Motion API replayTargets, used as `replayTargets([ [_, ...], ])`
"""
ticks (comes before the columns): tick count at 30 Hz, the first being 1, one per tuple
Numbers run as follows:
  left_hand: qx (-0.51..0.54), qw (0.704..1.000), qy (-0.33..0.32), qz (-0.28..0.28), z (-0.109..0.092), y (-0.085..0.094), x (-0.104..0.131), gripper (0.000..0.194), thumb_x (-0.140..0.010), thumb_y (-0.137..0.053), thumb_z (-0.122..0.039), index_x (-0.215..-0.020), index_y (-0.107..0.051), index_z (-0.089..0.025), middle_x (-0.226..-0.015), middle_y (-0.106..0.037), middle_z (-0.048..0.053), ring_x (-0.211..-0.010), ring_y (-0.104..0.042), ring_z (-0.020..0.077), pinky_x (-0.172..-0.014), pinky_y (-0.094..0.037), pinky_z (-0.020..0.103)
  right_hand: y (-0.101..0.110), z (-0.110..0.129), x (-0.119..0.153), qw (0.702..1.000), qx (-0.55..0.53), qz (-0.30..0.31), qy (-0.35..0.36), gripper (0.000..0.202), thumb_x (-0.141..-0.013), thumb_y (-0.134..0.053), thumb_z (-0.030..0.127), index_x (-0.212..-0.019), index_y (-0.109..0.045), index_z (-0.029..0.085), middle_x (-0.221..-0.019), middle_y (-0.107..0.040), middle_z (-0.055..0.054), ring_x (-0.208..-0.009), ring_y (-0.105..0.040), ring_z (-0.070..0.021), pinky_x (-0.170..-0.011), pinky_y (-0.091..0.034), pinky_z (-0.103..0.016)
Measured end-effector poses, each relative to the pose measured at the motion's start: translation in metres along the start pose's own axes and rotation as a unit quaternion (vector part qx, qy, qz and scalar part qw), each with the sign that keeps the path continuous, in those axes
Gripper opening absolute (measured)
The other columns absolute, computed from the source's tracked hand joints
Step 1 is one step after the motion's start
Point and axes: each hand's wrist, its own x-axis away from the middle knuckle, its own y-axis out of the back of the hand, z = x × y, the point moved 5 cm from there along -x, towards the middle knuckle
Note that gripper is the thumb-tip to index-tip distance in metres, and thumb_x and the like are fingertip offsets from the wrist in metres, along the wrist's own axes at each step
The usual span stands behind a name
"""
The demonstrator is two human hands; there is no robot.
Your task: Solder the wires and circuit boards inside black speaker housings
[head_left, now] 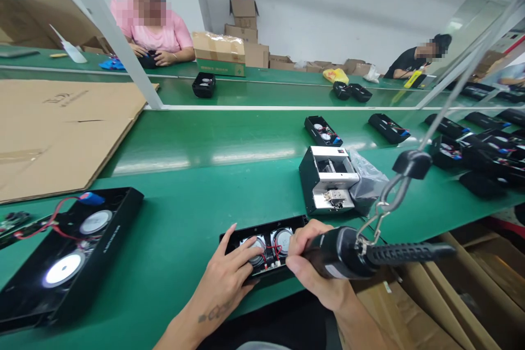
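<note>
The right hand (pixel 315 280) grips the hanging tool (pixel 342 251) — the left hand (pixel 229 273), fingers spread, rests across the speaker case (pixel 276 272)!

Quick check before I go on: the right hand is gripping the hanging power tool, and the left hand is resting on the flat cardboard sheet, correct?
Not quite: the left hand is on the black case with two round speakers, not on the cardboard sheet, as the head view shows. The right hand is indeed gripping the hanging power tool.
</note>
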Motion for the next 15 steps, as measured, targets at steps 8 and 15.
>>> replayTargets([
  [8, 0.015, 1.000, 0.012, 0.002, 0.007, 0.000, 0.000, 0.023, -0.083, -0.093, -0.027, -0.084, -0.070, -0.022, -0.119, -0.083, -0.001, -0.124, -0.078, 0.0267, -0.144, -0.006, 0.054, 0.067, 0.032, -0.020, 0.977, -0.117, -0.153, 0.087, 0.013, -0.093, -0.078, 0.032, -0.092, -0.067, 0.025, -0.056, -0.054, 0.009, -0.049, -0.051, -0.0111, -0.054, -0.044, -0.027],
  [15, -0.013, 1.000, 0.020, -0.006, 0.004, -0.014, -0.003, 0.025, -0.079, -0.096, -0.027, -0.085, -0.072, -0.022, -0.117, -0.083, -0.001, -0.122, -0.078, 0.0272, -0.143, -0.005, 0.057, 0.139, 0.032, -0.073, 0.918, 0.035, -0.346, 0.189, 0.023, -0.079, -0.090, 0.029, -0.080, -0.069, 0.020, -0.053, -0.059, 0.007, -0.044, -0.053, -0.0134, -0.052, -0.044, -0.032],
])
